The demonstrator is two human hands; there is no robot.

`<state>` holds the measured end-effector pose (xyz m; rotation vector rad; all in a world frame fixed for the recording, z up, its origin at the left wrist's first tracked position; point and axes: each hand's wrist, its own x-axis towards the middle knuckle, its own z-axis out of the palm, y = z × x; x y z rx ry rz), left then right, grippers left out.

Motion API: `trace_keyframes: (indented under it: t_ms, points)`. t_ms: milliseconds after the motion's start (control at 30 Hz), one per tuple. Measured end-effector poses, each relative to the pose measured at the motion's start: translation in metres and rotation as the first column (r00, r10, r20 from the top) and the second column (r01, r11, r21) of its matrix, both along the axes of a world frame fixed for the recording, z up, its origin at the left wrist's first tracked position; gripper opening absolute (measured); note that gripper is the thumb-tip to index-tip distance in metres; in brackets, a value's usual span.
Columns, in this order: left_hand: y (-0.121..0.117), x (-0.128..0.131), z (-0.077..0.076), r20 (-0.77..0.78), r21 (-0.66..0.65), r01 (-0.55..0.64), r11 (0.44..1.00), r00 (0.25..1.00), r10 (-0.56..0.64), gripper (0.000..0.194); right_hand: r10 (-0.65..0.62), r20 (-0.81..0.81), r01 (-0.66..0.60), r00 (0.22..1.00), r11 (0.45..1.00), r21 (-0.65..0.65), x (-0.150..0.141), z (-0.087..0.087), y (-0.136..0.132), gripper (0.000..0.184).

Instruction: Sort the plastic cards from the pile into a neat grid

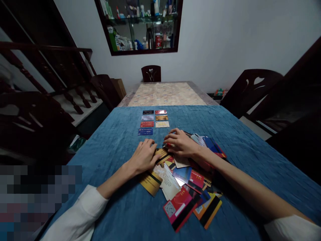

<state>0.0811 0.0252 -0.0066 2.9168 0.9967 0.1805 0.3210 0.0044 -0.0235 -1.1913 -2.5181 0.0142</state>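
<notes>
While both hands lean in over the blue cloth, the left hand [144, 156] rests its fingertips at the left edge of a loose pile of cards [170, 182], its thumb over a gold card [163, 155]. The right hand [180, 143] lies on the pile's far side, fingers bent. The hands are near each other but apart; I can't tell whether either pinches a card. From the gap between them, the pile spreads from three o'clock round to six, overlapping every which way, and the right forearm [225, 167] crosses it, hiding part. Toward eleven and twelve lie two neat columns of cards [146, 124], four left, three right, well clear of the fingers. Beyond, a dark chair [151, 77] stands at twelve, another [250, 87] at two, and a wooden railing [45, 48] at ten.
</notes>
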Motion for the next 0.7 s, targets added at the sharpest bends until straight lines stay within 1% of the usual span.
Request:
trace_keyframes:
  t_ms: [167, 333, 533, 700]
  points:
    - [-0.010, 0.002, 0.009, -0.073, -0.026, 0.027, 0.999, 0.997, -0.029, 0.034, 0.013, -0.012, -0.014, 1.000, 0.997, -0.079, 0.000, -0.001, -0.005, 0.043]
    - [-0.012, 0.004, 0.009, -0.145, -0.049, 0.043, 0.998, 0.988, -0.050, 0.038, 0.045, -0.014, -0.047, 0.999, 0.989, -0.143, -0.007, 0.000, -0.010, 0.040]
    - [-0.011, 0.005, 0.008, -0.158, -0.043, 0.042, 0.998, 0.986, -0.048, 0.036, 0.055, -0.022, -0.058, 0.998, 0.986, -0.153, -0.009, 0.001, -0.012, 0.035]
    - [-0.010, 0.005, 0.011, -0.155, -0.056, 0.039, 0.998, 0.987, -0.047, 0.031, 0.068, -0.038, -0.073, 0.997, 0.985, -0.158, -0.008, 0.003, -0.013, 0.036]
